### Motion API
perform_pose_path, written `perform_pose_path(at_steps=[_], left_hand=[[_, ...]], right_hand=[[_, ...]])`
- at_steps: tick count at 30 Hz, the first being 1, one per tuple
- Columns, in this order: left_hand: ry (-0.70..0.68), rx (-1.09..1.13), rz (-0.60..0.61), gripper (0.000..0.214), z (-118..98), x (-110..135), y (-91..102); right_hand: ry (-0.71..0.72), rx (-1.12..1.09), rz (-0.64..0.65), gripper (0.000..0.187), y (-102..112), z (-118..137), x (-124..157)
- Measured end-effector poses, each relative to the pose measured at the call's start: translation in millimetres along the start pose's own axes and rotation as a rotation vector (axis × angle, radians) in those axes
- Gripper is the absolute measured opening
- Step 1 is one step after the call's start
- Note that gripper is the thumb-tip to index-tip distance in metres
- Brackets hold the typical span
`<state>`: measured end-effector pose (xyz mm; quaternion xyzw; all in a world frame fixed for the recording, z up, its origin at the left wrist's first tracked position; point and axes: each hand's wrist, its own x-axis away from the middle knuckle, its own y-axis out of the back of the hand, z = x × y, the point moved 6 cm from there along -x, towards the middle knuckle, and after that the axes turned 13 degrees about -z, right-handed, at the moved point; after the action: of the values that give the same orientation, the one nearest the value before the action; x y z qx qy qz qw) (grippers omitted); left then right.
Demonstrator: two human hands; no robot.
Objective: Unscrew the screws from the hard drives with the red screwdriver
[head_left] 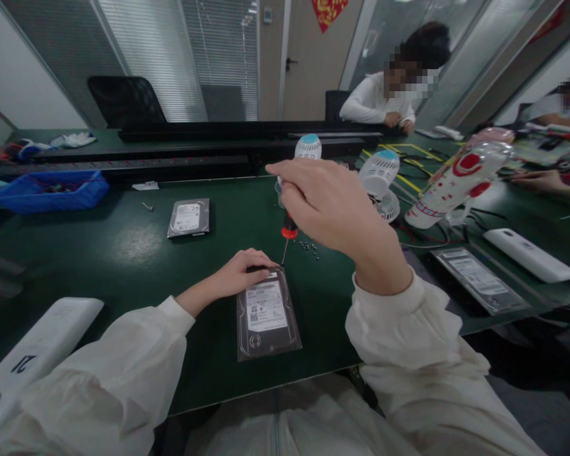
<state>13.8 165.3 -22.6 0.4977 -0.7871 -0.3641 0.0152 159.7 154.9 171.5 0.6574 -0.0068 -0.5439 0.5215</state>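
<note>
A hard drive [266, 313] lies label-up on the green table in front of me. My left hand [241, 271] rests on its far edge with fingers curled, holding it down. My right hand [330, 206] is closed around the handle of a red screwdriver [288, 235], held upright. Its thin tip points down at the drive's far right corner. Several small screws [308, 246] lie scattered on the table just right of the tip.
A second hard drive [189, 217] lies further back on the left, a third [479, 278] at the right. A blue bin [47, 190], small white fans [379, 174], a white bottle [456, 183] and white devices [529, 254] stand around. Other people sit at the far right.
</note>
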Motion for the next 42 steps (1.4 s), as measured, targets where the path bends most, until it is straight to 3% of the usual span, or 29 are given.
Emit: perform_pose_path(at_steps=[3, 10, 16, 22, 29, 36, 39, 42], left_hand=[[0.021, -0.007, 0.002, 0.030, 2, 1, 0.1], [0.012, 0.000, 0.009, 0.030, -1, 1, 1.0], [0.020, -0.010, 0.016, 0.029, 0, 0, 1.1], [0.002, -0.007, 0.005, 0.029, -2, 0, 1.0], [0.011, -0.007, 0.012, 0.029, -4, -1, 1.3], [0.026, -0.030, 0.018, 0.030, -5, -1, 1.9], [0.026, -0.024, 0.020, 0.030, -5, -1, 1.9], [0.018, -0.015, 0.016, 0.030, -4, -1, 1.7]], right_hand=[[-0.015, 0.013, 0.026, 0.033, -4, 1, -2], [0.167, -0.224, 0.055, 0.042, -5, -1, -1], [0.101, -0.219, 0.030, 0.035, -9, -5, -3], [0.229, -0.314, 0.021, 0.053, -4, -6, 0], [0.110, -0.287, 0.027, 0.025, -4, -14, -3], [0.139, -0.305, 0.011, 0.038, -1, -15, -4], [0.105, -0.254, -0.029, 0.034, 1, -17, -3], [0.085, -0.212, 0.013, 0.023, 1, -14, -3]])
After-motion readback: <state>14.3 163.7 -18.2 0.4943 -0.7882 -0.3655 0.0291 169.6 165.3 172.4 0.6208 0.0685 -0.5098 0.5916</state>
